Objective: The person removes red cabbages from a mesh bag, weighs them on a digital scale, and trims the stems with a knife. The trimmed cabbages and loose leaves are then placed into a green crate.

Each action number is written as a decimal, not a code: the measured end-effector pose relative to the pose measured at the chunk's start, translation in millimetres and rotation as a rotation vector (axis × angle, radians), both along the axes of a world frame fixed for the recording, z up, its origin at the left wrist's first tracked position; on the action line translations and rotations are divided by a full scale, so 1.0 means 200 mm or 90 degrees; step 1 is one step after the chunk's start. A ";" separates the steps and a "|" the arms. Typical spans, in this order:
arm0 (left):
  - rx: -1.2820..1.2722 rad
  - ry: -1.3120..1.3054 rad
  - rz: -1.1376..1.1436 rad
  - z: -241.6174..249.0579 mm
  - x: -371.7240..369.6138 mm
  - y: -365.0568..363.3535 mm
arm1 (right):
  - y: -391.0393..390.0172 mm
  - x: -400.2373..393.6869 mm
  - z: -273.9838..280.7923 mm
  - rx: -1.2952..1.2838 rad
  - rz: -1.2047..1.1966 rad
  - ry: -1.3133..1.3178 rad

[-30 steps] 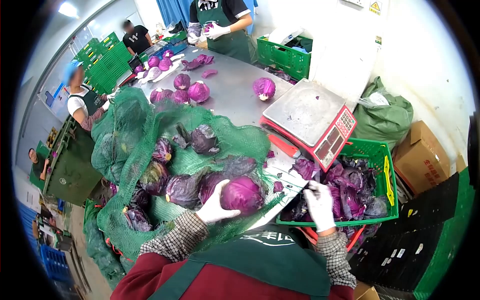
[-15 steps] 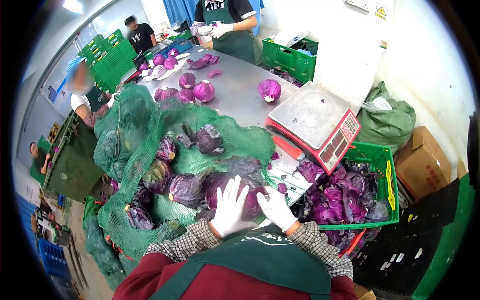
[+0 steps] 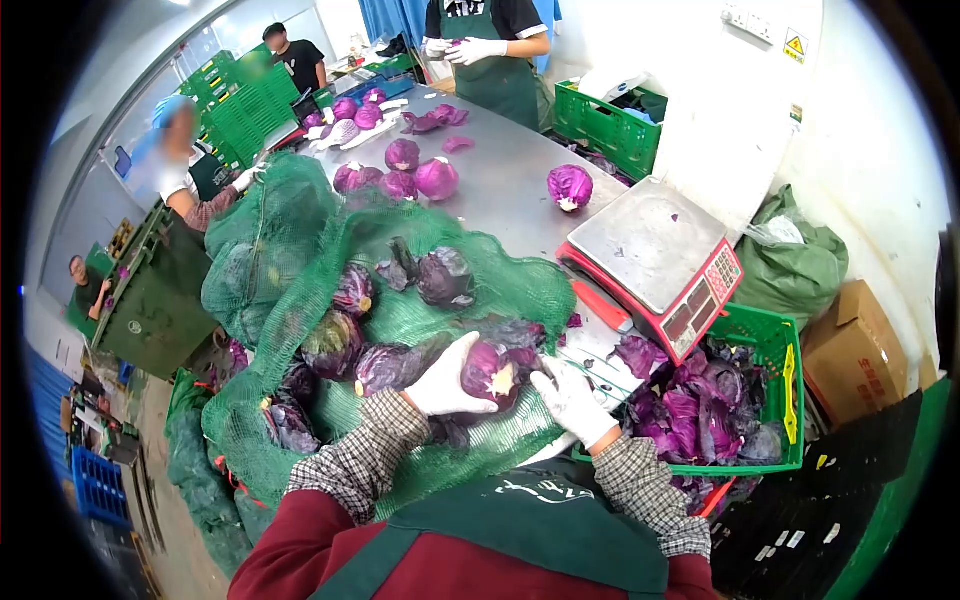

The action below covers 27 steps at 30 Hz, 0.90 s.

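A red cabbage [image 3: 487,368] sits on the green mesh sack [image 3: 400,328] in front of me, its pale cut stem turned toward me. My left hand [image 3: 449,382], in a white glove, is cupped round the cabbage's left side, thumb below and fingers over the top. Just off its right side is my gloved right hand [image 3: 577,402], fingers stretched out and nothing in them. Several dark-leaved cabbages lie on the mesh to the left, among them a greenish one [image 3: 333,345] and a purple one [image 3: 446,278].
A red scale [image 3: 650,250] stands at the right, with a red-orange handle [image 3: 603,308] beside it. Below it, a green crate [image 3: 790,400] holds loose cabbage leaves. Peeled cabbages [image 3: 437,179] lie farther back on the metal table [image 3: 510,160]. Several people are around.
The cabbage has turned so its stem faces me. My left hand has moved from its top to its left side; my right hand has shifted slightly right. The view has shifted a little.
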State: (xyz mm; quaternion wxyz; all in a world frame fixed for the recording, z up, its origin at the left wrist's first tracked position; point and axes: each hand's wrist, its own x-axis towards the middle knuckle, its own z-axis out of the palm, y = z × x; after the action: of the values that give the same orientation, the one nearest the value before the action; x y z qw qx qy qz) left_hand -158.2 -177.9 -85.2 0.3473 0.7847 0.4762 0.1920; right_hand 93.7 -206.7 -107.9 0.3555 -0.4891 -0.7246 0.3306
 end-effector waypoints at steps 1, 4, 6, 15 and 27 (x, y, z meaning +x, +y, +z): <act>-0.014 -0.014 0.004 0.00 -0.01 0.01 | -0.02 -0.02 0.02 -0.020 0.026 0.011; -0.053 -0.044 0.012 -0.02 -0.02 0.04 | -0.02 -0.09 -0.05 0.042 0.055 -0.051; -0.079 -0.040 0.016 -0.05 -0.05 0.07 | 0.02 -0.11 -0.17 0.071 0.082 -0.098; -0.086 -0.057 -0.003 -0.05 -0.07 0.13 | 0.10 -0.16 -0.11 0.078 0.082 -0.125; 0.085 0.085 -0.058 0.03 0.04 0.02 | 0.28 -0.12 -0.22 0.178 0.097 -0.367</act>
State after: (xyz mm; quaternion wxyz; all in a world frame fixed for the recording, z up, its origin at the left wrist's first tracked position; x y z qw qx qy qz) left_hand -149.8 -174.2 -80.1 0.2699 0.8379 0.4484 0.1549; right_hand 70.6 -150.6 -151.5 0.1734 -0.4533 -0.8684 0.1013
